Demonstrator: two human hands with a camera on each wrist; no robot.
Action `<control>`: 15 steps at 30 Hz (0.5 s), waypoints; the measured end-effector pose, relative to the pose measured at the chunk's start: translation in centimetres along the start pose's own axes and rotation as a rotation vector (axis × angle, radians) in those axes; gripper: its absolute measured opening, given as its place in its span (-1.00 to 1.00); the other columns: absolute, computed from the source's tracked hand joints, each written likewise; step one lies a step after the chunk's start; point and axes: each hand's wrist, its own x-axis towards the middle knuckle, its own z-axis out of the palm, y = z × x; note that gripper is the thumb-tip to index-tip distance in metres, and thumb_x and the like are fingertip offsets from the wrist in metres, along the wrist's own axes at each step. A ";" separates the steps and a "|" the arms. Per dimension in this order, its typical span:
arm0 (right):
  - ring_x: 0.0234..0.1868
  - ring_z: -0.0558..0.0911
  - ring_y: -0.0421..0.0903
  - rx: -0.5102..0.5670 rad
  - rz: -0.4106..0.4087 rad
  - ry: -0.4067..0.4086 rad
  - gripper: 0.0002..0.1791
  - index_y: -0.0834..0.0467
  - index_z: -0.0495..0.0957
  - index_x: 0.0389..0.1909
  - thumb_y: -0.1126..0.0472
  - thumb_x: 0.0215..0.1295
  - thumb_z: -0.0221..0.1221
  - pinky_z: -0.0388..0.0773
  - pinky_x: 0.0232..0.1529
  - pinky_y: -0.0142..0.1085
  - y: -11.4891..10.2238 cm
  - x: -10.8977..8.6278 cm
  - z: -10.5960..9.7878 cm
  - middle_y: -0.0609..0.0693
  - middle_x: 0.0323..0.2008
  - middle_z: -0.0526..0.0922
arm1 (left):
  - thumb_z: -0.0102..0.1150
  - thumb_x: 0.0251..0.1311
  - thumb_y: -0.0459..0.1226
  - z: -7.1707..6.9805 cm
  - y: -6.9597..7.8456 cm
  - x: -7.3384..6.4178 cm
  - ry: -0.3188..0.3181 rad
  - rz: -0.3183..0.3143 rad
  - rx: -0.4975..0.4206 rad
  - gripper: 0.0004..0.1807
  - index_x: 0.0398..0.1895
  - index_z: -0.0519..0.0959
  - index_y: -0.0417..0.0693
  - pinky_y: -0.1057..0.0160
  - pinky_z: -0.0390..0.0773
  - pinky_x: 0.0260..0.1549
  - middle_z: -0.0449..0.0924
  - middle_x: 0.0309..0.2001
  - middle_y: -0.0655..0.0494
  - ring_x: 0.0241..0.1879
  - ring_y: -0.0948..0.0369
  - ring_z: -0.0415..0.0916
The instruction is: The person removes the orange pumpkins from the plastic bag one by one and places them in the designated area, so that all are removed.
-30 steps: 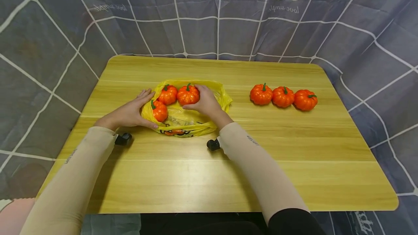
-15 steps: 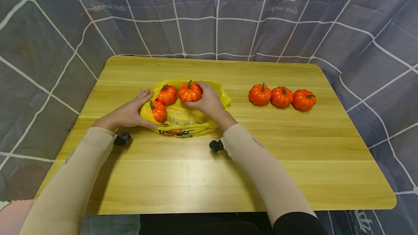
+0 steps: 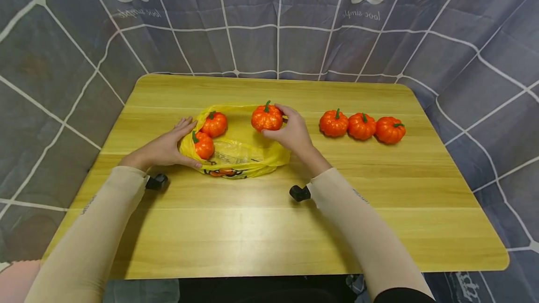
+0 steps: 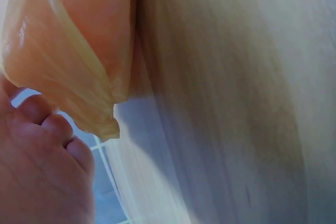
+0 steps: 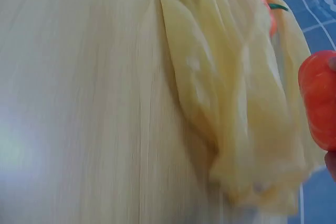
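A yellow plastic bag (image 3: 252, 151) lies on the table with its mouth spread wide. Two small orange decorative pumpkins with green stems sit inside its left end: a rear pumpkin (image 3: 214, 124) and a front pumpkin (image 3: 203, 145). My left hand (image 3: 166, 146) rests against the bag's left edge, fingers spread and thumb at the front; in the left wrist view its fingers lie beside the plastic (image 4: 79, 51). Over the bag's right part, my right hand (image 3: 294, 132) grips another pumpkin (image 3: 267, 118) between thumb and fingers. That pumpkin (image 5: 319, 100) appears above the bag in the right wrist view.
Three more pumpkins stand in a row to the right: a left one (image 3: 334, 123), a middle one (image 3: 361, 126) and a right one (image 3: 390, 130). All of this is on a wooden table (image 3: 252, 228). A grey checked curtain (image 3: 252, 8) surrounds its back and sides.
My right hand has lifted the gripped pumpkin away from the other two in the bag and carried it rightward. The left hand has stayed at the bag's left edge.
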 end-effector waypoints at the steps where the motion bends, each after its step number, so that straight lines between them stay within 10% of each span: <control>1: 0.22 0.50 0.04 0.003 -0.004 0.012 -0.11 0.24 0.38 0.41 0.20 0.01 0.51 0.51 0.18 -0.18 0.3 -0.2 -0.5 0.12 0.27 0.49 | 0.63 -0.13 0.07 0.0 0.0 0.0 0.001 0.001 0.001 0.41 0.64 -0.14 -0.13 -0.30 -0.27 0.41 -0.40 0.61 -0.15 0.56 -0.03 -0.55; 15: 0.29 0.45 0.09 -0.052 0.045 0.140 -0.13 0.21 0.40 0.40 0.22 0.01 0.50 0.38 0.30 -0.03 6.1 -4.9 -9.2 0.17 0.29 0.47 | 0.63 -0.13 0.09 0.0 0.3 -0.1 -0.007 -0.009 0.015 0.41 0.64 -0.14 -0.13 -0.34 -0.26 0.39 -0.41 0.61 -0.15 0.56 -0.02 -0.56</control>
